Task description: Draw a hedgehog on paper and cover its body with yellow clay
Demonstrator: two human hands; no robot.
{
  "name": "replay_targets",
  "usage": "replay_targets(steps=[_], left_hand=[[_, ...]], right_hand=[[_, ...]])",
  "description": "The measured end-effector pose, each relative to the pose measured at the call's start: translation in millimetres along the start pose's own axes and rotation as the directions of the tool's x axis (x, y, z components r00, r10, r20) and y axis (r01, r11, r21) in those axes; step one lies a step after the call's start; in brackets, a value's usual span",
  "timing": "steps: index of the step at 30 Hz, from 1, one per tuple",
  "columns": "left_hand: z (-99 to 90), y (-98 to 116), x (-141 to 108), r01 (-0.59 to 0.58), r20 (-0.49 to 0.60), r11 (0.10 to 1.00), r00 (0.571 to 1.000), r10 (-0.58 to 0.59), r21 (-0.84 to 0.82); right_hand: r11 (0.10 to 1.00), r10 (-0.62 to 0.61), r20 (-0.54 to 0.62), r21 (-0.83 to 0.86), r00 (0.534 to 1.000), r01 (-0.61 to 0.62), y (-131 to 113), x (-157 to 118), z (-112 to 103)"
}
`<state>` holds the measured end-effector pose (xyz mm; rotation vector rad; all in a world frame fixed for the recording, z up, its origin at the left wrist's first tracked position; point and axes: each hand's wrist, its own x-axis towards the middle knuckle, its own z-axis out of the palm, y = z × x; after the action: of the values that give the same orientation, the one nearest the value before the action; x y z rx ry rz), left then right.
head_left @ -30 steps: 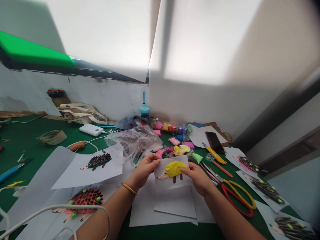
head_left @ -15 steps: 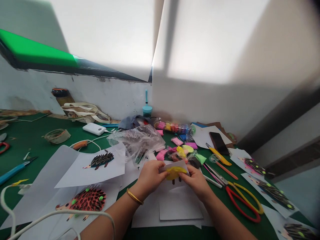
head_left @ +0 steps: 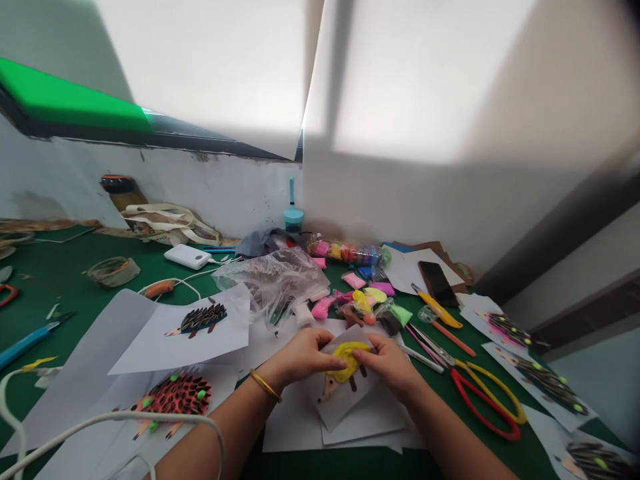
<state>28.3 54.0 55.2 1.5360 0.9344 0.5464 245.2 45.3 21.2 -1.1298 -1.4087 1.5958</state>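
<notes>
Between my hands is a small white sheet of paper (head_left: 334,413) with a hedgehog figure; it is tilted, its lower corner over other sheets. The hedgehog's body is yellow modelling clay (head_left: 341,377), with a beige face and dark brown legs. My left hand (head_left: 305,357) pinches the sheet's left side, thumb pressed on the clay. My right hand (head_left: 387,361) grips the upper right side, its thumb also at the clay's edge. The fingers behind the sheet are hidden. Loose white sheets (head_left: 367,430) lie under the hands.
Red-and-yellow-handled scissors (head_left: 485,393), a yellow cutter (head_left: 440,310) and a phone (head_left: 439,283) lie right. Several clay packets (head_left: 383,288) and a plastic bag (head_left: 280,280) are behind. Finished hedgehog pictures (head_left: 204,319) lie left and right. A white cable (head_left: 115,417) crosses the lower left.
The sheet has turned and tipped, so the hedgehog's face and legs now show at lower left. Both hands have shifted slightly with it and keep their hold.
</notes>
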Motion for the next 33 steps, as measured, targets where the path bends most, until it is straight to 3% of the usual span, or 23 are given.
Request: replay_targets(steps=[6,9,13,17,23,29,33], left_hand=[[8.3,-13,6,0.107,-0.09,0.991,0.991,-0.1,0.075],[11.6,-15,8,0.095,-0.121,0.984,0.99,-0.077,0.149],[14.0,-13,7,0.041,-0.142,0.965,0.99,-0.004,0.261],[16.0,-11,7,0.027,-0.139,0.967,0.99,0.009,0.252],[17.8,-11,8,0.047,-0.144,0.968,0.989,-0.011,0.246],[18.9,-14,8,0.039,-0.132,0.964,0.991,-0.004,0.263],[17.4,-13,8,0.053,-0.126,0.966,0.992,-0.022,0.251]], right_hand=[[0.999,-0.014,0.122,-0.039,0.992,0.019,3,2,0],[0.999,-0.018,0.147,-0.04,0.989,0.024,3,3,-1],[0.998,-0.003,0.094,-0.062,0.996,0.008,0,2,1],[0.995,0.02,0.059,-0.099,0.998,-0.014,-5,0,3],[0.999,0.022,0.137,-0.031,0.99,-0.018,-7,-1,1],[0.996,0.014,0.057,-0.087,0.998,-0.009,-3,-1,1],[0.999,0.022,0.144,-0.038,0.989,-0.017,-7,-3,-1]])
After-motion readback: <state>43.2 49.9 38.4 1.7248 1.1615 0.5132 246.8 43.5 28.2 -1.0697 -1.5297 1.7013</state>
